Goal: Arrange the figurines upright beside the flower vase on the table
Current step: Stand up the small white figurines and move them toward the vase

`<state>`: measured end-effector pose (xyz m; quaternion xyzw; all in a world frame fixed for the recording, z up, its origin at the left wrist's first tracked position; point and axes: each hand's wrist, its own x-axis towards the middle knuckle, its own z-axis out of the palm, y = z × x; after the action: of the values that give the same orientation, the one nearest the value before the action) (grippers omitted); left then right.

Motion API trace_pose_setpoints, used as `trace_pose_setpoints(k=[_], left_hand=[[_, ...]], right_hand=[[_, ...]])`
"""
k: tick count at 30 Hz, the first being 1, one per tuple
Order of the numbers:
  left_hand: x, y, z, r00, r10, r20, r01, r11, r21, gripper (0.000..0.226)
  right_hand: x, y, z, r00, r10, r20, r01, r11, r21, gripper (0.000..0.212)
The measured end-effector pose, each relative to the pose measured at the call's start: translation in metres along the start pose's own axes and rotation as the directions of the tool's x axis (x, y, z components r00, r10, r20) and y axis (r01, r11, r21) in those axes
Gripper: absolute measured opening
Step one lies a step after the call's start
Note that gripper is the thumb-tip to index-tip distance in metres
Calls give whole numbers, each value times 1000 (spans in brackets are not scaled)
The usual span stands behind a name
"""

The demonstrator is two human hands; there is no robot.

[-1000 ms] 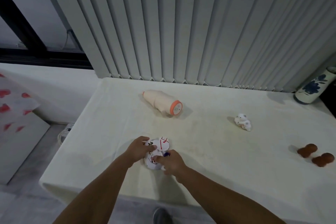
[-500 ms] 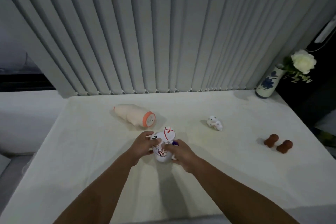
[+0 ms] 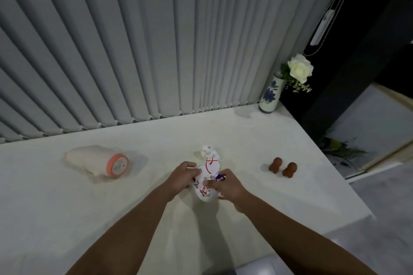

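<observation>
Between both hands, left hand (image 3: 181, 177) and right hand (image 3: 228, 186) are gripping the white painted figurine (image 3: 206, 182), its long axis pointing away from me. Flower vase (image 3: 270, 95) is sitting well apart, far-right, so the right hand is nearer.

I see a white figurine (image 3: 206, 182) with red crossed lines and small red flower prints, a peach figurine (image 3: 96, 159) with an orange base, two brown figurines (image 3: 282, 166), and a white vase (image 3: 270, 95) painted with blue flowers.
</observation>
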<state>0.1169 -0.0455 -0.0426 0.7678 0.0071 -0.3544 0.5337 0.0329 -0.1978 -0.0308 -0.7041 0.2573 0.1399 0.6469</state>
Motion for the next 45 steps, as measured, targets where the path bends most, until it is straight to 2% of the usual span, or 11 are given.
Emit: trace_pose_setpoints(k=[3,6,9,11,14,17,23,29,34,41,45], left_hand=[[15,11,19,999,48,-13,-47,997,61,32],[30,18,33,984,159,-85,-134,961,243,33],[42,22,41,899,393,-192,-236,805,544,29],[47,26,46,844,505,-181,-256,676,691,33],[56,35,50,804,585,-107,-291,543,788,43],[69,41,49,835,550,0,-285,432,856,51],[88,49,48,869,492,40,-269,403,875,41],[99,62,47,905,422,55,-273,479,834,38],[108,75,56,894,441,84,-308,466,830,39],[120,78,77,875,458,156,-383,461,801,40],[122,78,81,873,466,141,-387,489,782,39]], right_hand=[[7,2,-25,995,-3,-97,-3,998,-63,31],[14,2,-47,985,-7,-170,-28,979,-200,46],[18,-1,-66,984,-40,-174,-15,952,-305,48],[20,-1,-78,983,-59,-173,-13,921,-389,48],[26,0,-90,982,-90,-164,-12,844,-536,49],[31,-2,-99,969,-167,-181,-5,722,-692,46],[47,-2,-106,931,-320,-174,22,528,-849,35],[57,-4,-120,906,-406,-122,50,389,-920,37],[61,0,-132,872,-489,-15,61,138,-989,35],[63,10,-149,874,-485,-13,25,70,-997,40],[65,8,-149,895,-445,-28,19,101,-995,39]])
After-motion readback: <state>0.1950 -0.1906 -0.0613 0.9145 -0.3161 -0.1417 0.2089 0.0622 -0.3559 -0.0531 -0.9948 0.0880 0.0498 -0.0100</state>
